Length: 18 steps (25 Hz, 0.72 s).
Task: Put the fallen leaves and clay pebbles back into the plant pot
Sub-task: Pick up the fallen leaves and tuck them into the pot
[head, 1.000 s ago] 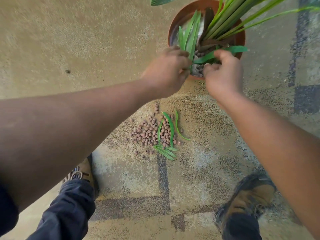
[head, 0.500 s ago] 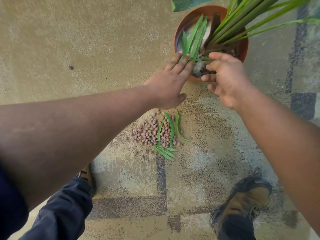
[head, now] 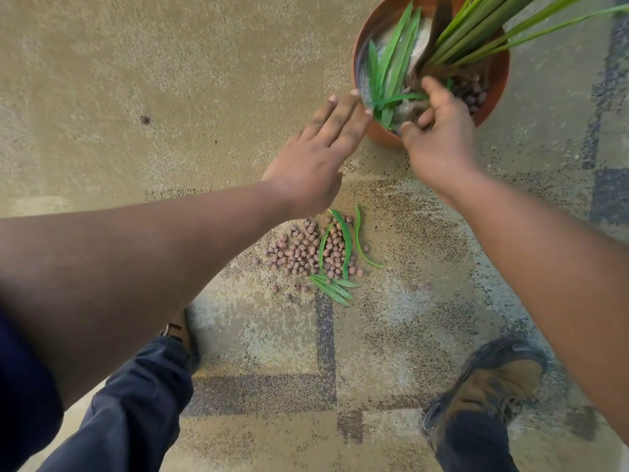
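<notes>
Left hand (head: 315, 158): fingers straight and flat, holding nothing, tips at the plant pot's (head: 381, 136) near-left rim.
Clay pebbles (head: 306, 253): heaped on the floor just below the left wrist, between both forearms.
Fallen leaves (head: 343, 247): lying across and beside that heap; others already lie in the pot.
Right hand (head: 439, 131): over the pot's near edge, fingers loosely curled; whether they pinch anything, I cannot tell.
Risk: a sweeping hand could scatter pebbles, or a nudged rim tip the pot.
Room: open floor left of the left hand; shoes (head: 493, 379) crowd the space below.

Tan speckled floor (head: 170, 80), dark painted lines (head: 325, 338)
</notes>
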Each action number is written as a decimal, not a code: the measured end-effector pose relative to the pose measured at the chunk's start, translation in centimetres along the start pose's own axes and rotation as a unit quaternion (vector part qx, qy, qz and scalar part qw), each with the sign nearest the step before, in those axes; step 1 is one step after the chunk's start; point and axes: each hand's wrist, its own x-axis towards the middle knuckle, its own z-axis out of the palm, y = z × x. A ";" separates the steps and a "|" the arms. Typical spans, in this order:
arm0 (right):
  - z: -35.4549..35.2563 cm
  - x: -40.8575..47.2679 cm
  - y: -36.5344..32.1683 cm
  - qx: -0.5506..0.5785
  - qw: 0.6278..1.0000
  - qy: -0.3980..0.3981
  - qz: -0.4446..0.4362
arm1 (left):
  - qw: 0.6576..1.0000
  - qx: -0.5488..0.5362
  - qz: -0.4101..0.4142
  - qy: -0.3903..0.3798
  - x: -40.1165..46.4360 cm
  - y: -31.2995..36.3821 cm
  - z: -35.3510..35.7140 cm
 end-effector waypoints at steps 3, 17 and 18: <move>0.6 -0.2 0.1 -0.022 0.999 0.028 -0.036 | 0.998 -0.006 -0.054 -0.037 -2.2 -2.5 1.8; 7.2 -9.3 4.9 -0.078 0.989 -0.129 -0.001 | 0.814 -0.221 -0.536 0.037 -6.5 -17.0 1.9; 7.6 -9.1 5.0 -0.082 0.987 -0.139 0.015 | 0.808 -0.229 -0.542 0.032 -6.5 -17.8 1.3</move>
